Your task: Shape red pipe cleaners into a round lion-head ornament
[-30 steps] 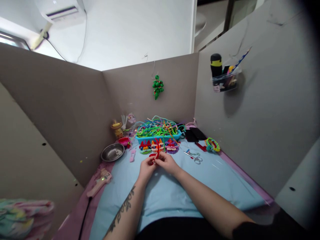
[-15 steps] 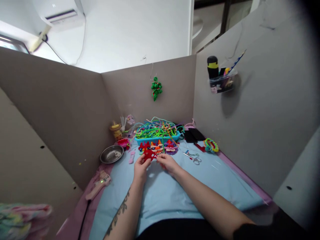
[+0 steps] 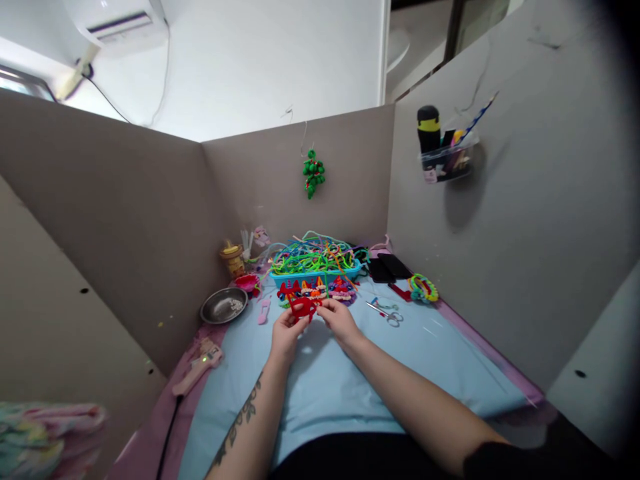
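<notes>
Between both hands, raised over the blue table cover (image 3: 360, 373), is a red fuzzy pipe-cleaner piece (image 3: 303, 307) bent into loops with openings in it. My left hand (image 3: 287, 330) pinches its left and lower edge between thumb and fingers. At its right side my right hand (image 3: 341, 319) grips it with closed fingertips. Just behind the piece lie several colourful pipe-cleaner figures, among them an orange one (image 3: 314, 289) and a purple one (image 3: 343, 291). The red piece partly covers the figures at the left.
A blue basket (image 3: 300, 280) heaped with pipe cleaners stands at the back. Scissors (image 3: 387, 314) lie right of my hands. On the left are a metal bowl (image 3: 210, 310), a pink clip-like item (image 3: 264, 311) and a pink glue gun (image 3: 197, 370). Black phone-like slabs (image 3: 383, 270) lie back right.
The red piece has turned in my fingers and shows a larger loop now. Both hands have shifted slightly, the right one a little closer to the left. The camera view has moved slightly.
</notes>
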Demonstrator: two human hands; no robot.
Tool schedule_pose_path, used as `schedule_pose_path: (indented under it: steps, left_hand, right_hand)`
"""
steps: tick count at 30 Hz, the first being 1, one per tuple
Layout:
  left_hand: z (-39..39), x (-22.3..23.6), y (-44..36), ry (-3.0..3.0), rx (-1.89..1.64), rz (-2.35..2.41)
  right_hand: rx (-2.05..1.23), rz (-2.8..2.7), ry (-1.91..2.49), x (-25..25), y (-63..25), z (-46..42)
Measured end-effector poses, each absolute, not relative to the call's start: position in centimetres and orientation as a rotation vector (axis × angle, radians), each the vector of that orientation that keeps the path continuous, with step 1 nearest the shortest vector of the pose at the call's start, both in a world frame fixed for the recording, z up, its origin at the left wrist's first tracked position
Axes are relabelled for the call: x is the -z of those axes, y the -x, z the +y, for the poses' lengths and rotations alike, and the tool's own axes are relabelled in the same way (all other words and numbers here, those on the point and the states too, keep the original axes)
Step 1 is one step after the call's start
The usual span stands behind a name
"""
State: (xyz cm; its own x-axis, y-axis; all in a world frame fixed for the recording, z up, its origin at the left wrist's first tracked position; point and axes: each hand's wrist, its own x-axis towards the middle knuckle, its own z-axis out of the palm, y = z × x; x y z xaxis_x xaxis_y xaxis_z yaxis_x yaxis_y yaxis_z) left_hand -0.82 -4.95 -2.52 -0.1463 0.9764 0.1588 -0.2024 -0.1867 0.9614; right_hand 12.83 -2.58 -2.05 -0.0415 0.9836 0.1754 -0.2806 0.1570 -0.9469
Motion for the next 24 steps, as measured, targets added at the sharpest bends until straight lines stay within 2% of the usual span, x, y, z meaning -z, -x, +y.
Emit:
schedule_pose_path:
  steps: [7,17,24]
  left_hand:
    - [-5.0,2.7,0.9,-1.117,-1.523,1.016]
    - [-5.1,2.3,0.7,-1.191,-1.590,1.109]
    - [-5.7,3.0,0.3,-1.724,-1.551,1.275]
  right_hand:
    - [-1.238,-1.214,0.842,1.9,-13.0,-2.9]
    - [-0.994,-1.361,0.932,2.4,-13.0,-2.7]
    - [-0.721,-1.630,0.850,1.9,-12.0,-4.9]
